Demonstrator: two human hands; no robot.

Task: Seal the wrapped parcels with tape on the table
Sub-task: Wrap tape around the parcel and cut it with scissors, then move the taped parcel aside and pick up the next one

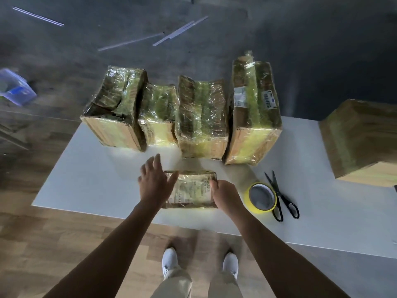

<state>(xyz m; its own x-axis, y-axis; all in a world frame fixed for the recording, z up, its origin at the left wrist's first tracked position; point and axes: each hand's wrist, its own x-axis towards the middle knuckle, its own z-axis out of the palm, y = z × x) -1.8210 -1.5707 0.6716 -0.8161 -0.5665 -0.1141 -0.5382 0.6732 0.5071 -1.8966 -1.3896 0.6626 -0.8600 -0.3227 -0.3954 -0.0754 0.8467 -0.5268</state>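
Two hands at a flat parcel (pixel 193 191) near the front edge of a white table (pixel 86 179)
The table bears, at its far right, a big brown box (pixel 365 136), and along its far edge a row of four parcels (pixel 202 117) in clear shiny wrap, standing side by side, the rightmost tallest. In front of the row lies the flat parcel, wrapped too, label up. The left hand (pixel 152 183) is over its left end, fingers straight and spread, thumb across the top left corner; whether the palm touches I cannot tell. The right hand (pixel 225 195) grips its right edge with curled fingers. Just right of that hand lies a yellow tape (pixel 261 197) roll, flat, and black scissors (pixel 281 196) touch its right side, blades parted
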